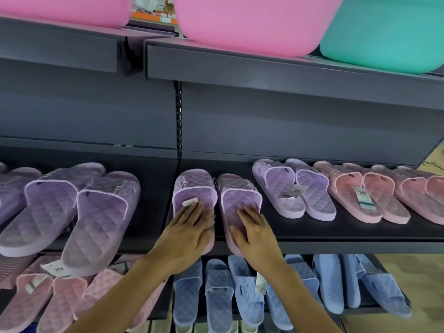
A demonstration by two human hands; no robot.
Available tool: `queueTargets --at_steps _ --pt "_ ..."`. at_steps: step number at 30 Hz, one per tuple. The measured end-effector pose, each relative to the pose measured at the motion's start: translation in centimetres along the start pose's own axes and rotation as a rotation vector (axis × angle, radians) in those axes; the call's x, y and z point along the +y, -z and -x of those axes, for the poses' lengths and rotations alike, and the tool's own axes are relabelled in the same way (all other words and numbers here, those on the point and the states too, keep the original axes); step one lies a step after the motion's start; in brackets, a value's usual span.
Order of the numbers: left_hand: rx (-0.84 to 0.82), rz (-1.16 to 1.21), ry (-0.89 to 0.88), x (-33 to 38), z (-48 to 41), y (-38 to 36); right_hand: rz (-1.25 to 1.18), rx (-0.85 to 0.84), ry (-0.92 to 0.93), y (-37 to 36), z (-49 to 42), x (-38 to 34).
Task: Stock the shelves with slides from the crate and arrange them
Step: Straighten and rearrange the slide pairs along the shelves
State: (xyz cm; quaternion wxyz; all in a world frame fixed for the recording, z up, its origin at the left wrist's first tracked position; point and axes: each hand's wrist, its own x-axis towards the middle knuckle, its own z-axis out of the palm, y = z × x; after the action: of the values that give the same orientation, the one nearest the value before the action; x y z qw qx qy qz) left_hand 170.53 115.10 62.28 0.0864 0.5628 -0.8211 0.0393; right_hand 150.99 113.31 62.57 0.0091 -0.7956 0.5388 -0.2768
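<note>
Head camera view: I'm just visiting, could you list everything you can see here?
Pink tubs: two, pink, top shelf.
Teal tub: one, teal, top shelf, right.
Shelves: at least three, dark grey.
Centre pair: two slides, lilac, middle shelf, heels overhanging its edge.
Other lilac slides: several, lilac, middle shelf, either side.
Pink slides: four, pink, middle shelf right; more lower left.
Blue slides: several, blue, lower shelf right.
Left hand: one, flat on the pair's left slide.
Right hand: one, flat on its right slide.
</note>
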Motion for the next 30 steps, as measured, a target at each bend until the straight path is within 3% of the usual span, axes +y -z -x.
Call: queueTargets --at_steps 3,5,8,12,17,19,23,30 --pt "-0.057 -0.003 -0.062 0.1 -1.6 -0.3 -0.004 -0.028 -0.031 -0.6 -1.2 -0.2" --pt "-0.155 0.017 0.012 0.5 -2.9 -0.1 -0.013 -0.059 -0.059 -1.2 -2.2 -0.1" --pt "0.006 0.042 0.058 0.5 -4.5 0.0 -0.042 -0.072 -0.062 -1.5 -3.9 0.3" --pt "-0.113 0.022 0.038 -0.5 -6.4 0.0 -0.073 -0.139 -0.093 -1.9 -5.8 1.2" --pt "0.022 -0.024 0.009 -1.6 -8.2 -1.0 -0.088 -0.099 -0.122 -2.7 -7.2 1.8" --pt "0.000 0.044 0.046 -2.1 -8.7 -1.6 -0.094 -0.069 -0.119 -3.0 -7.7 2.0" --pt "0.150 0.044 0.014 -2.3 -9.3 -2.4 -0.086 -0.090 -0.123 -3.0 -8.4 2.2" --pt "0.193 0.092 0.080 -1.6 -9.1 -2.2 -0.051 -0.084 -0.122 -2.7 -8.3 1.8"
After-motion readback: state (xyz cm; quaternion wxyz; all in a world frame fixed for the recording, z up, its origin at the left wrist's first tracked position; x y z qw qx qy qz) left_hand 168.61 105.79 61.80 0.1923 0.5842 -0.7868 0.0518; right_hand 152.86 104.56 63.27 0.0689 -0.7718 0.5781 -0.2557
